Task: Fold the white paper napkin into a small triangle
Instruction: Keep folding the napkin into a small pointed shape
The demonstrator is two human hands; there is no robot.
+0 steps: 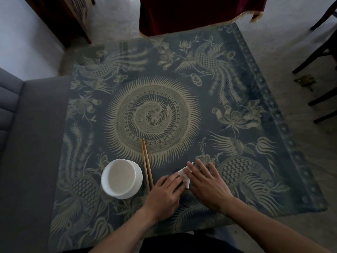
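The white paper napkin [183, 175] lies on the table near its front edge, mostly hidden under both hands; only a folded white wedge and a pointed corner show between them. My left hand [165, 193] rests on its left part, fingers curled down onto the paper. My right hand [207, 183] lies flat, fingers spread, pressing on its right part.
A white bowl [121, 178] stands left of my hands, with a pair of wooden chopsticks [146, 164] lying between bowl and napkin. The table [237, 84] has a dark blue patterned cloth under glass. A grey sofa [31, 143] is at the left, dark chair legs [321, 61] at the right.
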